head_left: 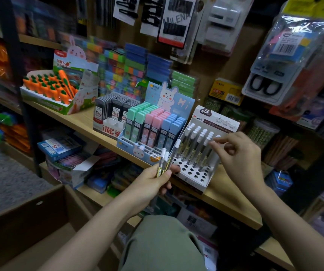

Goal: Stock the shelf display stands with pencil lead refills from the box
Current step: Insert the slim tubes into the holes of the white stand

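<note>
Evidently the refill tubes (164, 161) were light, stiff and slick, best taken near the white cap end between fingertips, since a loose bundle could slide apart. The left hand (153, 181) gripped a small bunch of them upright just in front of the white holed stand (194, 173) on the wooden shelf (83, 122). The right hand (239, 153), fingers curled, pinched the cap of a tube (206, 153) already seated at the right side of the stand's filled back rows, while the front holes stood unfilled.
</note>
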